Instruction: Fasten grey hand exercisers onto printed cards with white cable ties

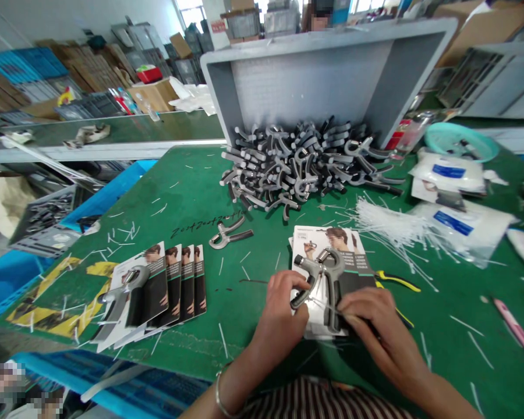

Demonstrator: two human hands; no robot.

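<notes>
Fingers point(294, 280) of the left hand point(282, 302) curl closely around the left handle of a grey grip point(332, 265); whether they also catch the end of the tie beneath them, I cannot tell. Right thumb and forefinger are pressed together on that thin white tie point(325, 304), which runs across the grip's lower half toward the right hand point(371, 311). The grip lies on a small stack of printed cards point(351, 265), its coil pointing to 12 o'clock and its handles toward 6.

Taking that grip as the clock's centre, a heap of grips point(288, 166) spills at 12 o'clock from a grey bin point(310, 75) tipped on its side. One loose grip point(231, 235) lies at 10 o'clock, near some handwriting on the green table point(183, 192). At 9 o'clock is a fanned row of cards point(186, 285), with a grip on the front one. White ties point(388, 227) lie in a loose pile between 1 and 2 o'clock, just beside plastic bags point(463, 227) at 2. Farther out, between 1 and 2, sits a teal basin point(443, 142). A yellow-handled tool point(399, 280) lies at 3 o'clock, partly hidden by the right hand.
</notes>
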